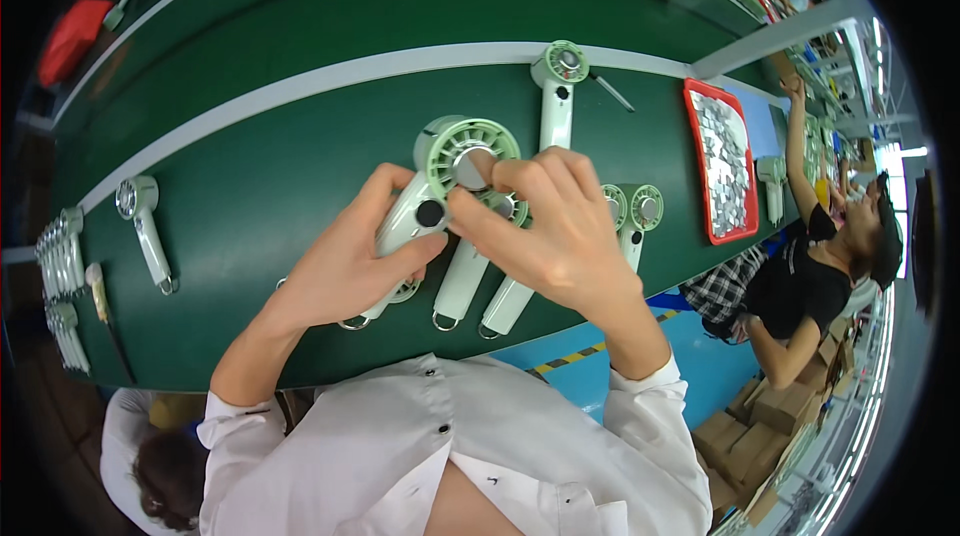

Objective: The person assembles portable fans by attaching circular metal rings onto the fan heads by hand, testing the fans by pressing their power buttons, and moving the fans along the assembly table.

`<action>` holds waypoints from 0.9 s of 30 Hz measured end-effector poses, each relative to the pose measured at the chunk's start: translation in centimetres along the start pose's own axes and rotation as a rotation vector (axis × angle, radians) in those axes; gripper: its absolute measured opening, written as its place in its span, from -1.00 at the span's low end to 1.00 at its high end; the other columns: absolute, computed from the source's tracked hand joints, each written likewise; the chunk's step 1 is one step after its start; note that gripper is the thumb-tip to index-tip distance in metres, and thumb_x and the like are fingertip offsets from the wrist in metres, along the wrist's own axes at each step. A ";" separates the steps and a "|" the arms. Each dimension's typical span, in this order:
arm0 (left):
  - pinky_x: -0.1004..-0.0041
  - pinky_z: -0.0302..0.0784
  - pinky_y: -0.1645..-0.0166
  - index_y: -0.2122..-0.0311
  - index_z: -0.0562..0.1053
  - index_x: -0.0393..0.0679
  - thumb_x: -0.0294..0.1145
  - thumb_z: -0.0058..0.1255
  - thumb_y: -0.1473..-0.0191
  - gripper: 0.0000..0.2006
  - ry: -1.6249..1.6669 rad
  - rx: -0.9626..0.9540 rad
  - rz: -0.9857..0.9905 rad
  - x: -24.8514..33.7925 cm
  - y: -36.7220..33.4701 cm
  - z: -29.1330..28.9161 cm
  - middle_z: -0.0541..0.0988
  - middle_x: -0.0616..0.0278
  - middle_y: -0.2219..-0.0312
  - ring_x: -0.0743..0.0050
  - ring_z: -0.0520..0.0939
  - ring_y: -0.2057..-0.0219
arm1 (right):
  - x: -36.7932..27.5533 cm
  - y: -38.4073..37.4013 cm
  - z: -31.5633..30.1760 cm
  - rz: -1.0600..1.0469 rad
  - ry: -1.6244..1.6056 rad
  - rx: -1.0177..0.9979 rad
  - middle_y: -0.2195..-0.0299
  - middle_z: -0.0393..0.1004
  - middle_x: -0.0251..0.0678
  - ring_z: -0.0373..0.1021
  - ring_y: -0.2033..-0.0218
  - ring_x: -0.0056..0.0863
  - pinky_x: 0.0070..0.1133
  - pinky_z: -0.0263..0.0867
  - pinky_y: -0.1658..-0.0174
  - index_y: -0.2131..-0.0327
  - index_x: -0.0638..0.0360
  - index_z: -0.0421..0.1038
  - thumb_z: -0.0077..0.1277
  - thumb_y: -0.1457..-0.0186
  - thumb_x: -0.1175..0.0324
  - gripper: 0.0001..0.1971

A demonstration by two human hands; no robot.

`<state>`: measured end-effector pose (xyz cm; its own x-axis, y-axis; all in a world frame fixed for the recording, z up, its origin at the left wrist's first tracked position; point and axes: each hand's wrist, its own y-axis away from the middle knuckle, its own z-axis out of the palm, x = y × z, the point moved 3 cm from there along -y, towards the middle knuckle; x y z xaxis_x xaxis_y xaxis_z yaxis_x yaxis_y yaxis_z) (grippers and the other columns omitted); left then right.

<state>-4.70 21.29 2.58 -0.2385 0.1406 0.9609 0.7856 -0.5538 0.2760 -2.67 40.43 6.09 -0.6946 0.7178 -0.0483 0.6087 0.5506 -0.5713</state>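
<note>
Left hand (345, 261): wrapped around pale-green handheld fan (440, 176), steadying its handle.
Right hand (550, 221): pinched at fan's silver hub, from 3 o'clock.
Worktop (260, 186): carried more fans.

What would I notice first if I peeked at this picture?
Right in the middle, the left hand holds a pale green handheld fan while the right hand presses fingertips on its round silver centre. More fans lie in a row just under it on the dark green table. Off to the right sits a bright red tray full of small silver pieces.
</note>
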 end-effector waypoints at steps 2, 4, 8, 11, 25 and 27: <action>0.51 0.51 0.40 0.06 0.29 -0.21 -0.37 0.16 -0.17 -0.66 -0.056 0.040 -0.013 0.2 -1.0 -0.3 0.53 0.27 0.38 0.62 0.57 0.47 | -0.1 0.0 0.4 0.082 -0.040 0.013 0.21 0.41 -0.39 0.32 0.36 -0.41 -0.45 0.25 0.21 0.17 -0.03 0.57 0.38 0.31 0.41 -0.53; 0.52 0.52 0.42 0.10 0.33 -0.25 -0.38 0.20 -0.14 -0.67 -0.078 0.088 -0.035 -0.2 -2.9 -1.5 0.55 0.24 0.40 0.62 0.59 0.50 | 0.1 0.6 0.7 0.141 -0.124 0.067 0.14 0.41 -0.32 0.37 0.32 -0.40 -0.48 0.25 0.20 0.09 0.01 0.54 0.37 0.24 0.44 -0.49; 0.44 0.54 0.37 0.13 0.39 -0.31 -0.15 0.21 -0.12 -0.58 -0.137 0.252 -0.024 -2.3 -7.9 -3.7 0.57 0.16 0.41 0.51 0.60 0.48 | 0.0 2.9 -0.2 0.345 -0.192 0.128 0.15 0.45 -0.26 0.42 0.25 -0.35 -0.46 0.27 0.15 0.10 0.12 0.55 0.30 0.12 0.54 -0.58; 0.23 0.53 0.20 0.17 0.46 -0.39 0.07 0.16 -0.06 -0.42 -0.485 0.348 0.026 -5.3 -11.7 -5.6 0.59 -0.05 0.40 0.17 0.65 0.35 | -0.5 4.6 0.0 0.470 -0.204 0.163 0.18 0.46 -0.24 0.41 0.23 -0.31 -0.45 0.29 0.15 0.13 0.17 0.56 0.27 0.10 0.58 -0.63; 0.17 0.55 0.22 0.36 0.49 -0.39 0.13 0.13 -0.09 -0.41 -1.250 0.466 0.373 -3.1 -9.4 -5.1 0.58 -0.07 0.45 -0.04 0.62 0.33 | -2.9 3.5 -2.9 0.533 -0.934 0.360 0.27 0.53 -0.13 0.47 0.27 -0.24 -0.40 0.39 0.16 0.34 0.28 0.51 0.14 -0.12 0.37 -0.85; 0.25 0.49 0.28 0.35 0.47 -0.22 0.00 0.17 -0.10 -0.59 -1.061 0.556 0.253 2.2 -4.0 -5.7 0.57 0.08 0.43 0.10 0.59 0.35 | -2.8 2.5 -5.7 0.297 -1.154 0.493 0.29 0.47 -0.23 0.43 0.32 -0.35 -0.47 0.33 0.28 0.36 0.22 0.47 0.12 -0.16 0.26 -0.80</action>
<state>-11.64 19.13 3.43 0.3363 0.8231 0.4577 0.9410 -0.2734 -0.1997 2.93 42.24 9.46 -0.6359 -0.1331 -0.7602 0.7627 0.0419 -0.6453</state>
